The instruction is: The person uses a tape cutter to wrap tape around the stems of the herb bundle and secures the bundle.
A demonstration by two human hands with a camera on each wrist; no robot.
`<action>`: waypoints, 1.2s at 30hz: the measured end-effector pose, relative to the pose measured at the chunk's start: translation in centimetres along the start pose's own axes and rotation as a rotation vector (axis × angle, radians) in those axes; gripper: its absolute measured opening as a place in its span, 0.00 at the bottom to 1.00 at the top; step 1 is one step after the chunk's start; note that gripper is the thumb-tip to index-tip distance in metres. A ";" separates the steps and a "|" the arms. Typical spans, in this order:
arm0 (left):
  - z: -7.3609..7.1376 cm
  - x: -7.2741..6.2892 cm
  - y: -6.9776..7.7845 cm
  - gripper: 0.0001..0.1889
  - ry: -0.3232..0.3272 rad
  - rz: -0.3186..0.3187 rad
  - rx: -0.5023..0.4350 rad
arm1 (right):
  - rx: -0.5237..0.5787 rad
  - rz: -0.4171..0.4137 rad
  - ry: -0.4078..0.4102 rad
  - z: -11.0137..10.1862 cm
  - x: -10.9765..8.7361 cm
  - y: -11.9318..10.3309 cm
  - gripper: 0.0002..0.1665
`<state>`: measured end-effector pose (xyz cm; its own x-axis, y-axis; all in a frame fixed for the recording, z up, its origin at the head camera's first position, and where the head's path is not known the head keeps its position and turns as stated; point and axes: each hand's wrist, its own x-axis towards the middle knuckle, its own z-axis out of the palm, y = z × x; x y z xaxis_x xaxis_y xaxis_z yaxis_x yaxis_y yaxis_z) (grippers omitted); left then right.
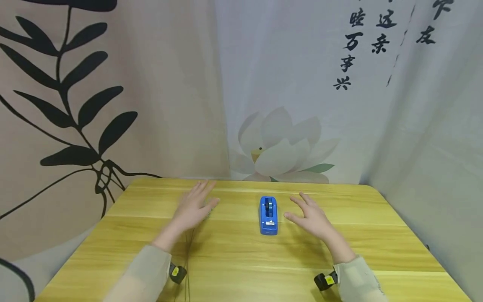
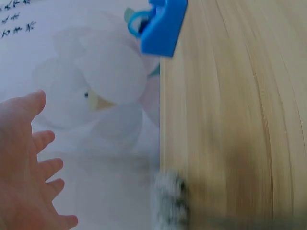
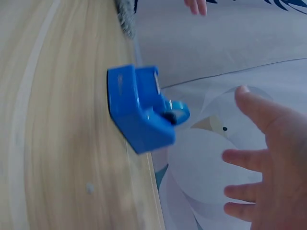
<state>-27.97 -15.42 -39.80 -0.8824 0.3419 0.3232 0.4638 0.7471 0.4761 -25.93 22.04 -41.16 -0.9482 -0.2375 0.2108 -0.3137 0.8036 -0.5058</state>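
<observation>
A blue tape dispenser [image 1: 268,224] with a roll in its slot sits on the wooden table, between the two hands. My left hand [image 1: 194,209] is held over the table to its left, fingers spread and holding nothing. Partly hidden under that hand is a small fuzzy grey-white thing [image 2: 170,201], blurred in the left wrist view. To the right of the dispenser, my right hand [image 1: 311,216] hovers with spread fingers, its thumb towards the dispenser and apart from it. The dispenser's side [image 3: 124,96] shows close up in the right wrist view.
The wooden table [image 1: 234,268] has rounded far corners. Behind it hangs a printed curtain [image 1: 181,84] with dark leaves, a pale lotus and writing, reaching the far edge. Black wrist cameras [image 1: 178,273] are strapped near both sleeves. A dark curved cord [image 1: 22,274] shows at lower left.
</observation>
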 end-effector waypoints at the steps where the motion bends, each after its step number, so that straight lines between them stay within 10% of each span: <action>1: 0.4 0.2 0.4 0.34 -0.001 0.002 -0.019 | 0.034 0.002 -0.005 0.2 0.1 -0.2 0.40; 23: 11.9 3.2 5.4 0.26 -0.022 -0.234 -0.776 | 0.521 0.267 0.020 5.2 1.5 -2.0 0.14; 36: 14.4 3.2 6.2 0.23 -0.059 -0.327 -0.913 | 0.572 0.313 -0.019 6.0 1.3 -1.8 0.14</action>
<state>-29.02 -1.47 -47.62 -0.9696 0.2426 0.0330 0.0559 0.0883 0.9945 -26.90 17.05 -44.97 -0.9981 -0.0537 -0.0309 0.0056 0.4200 -0.9075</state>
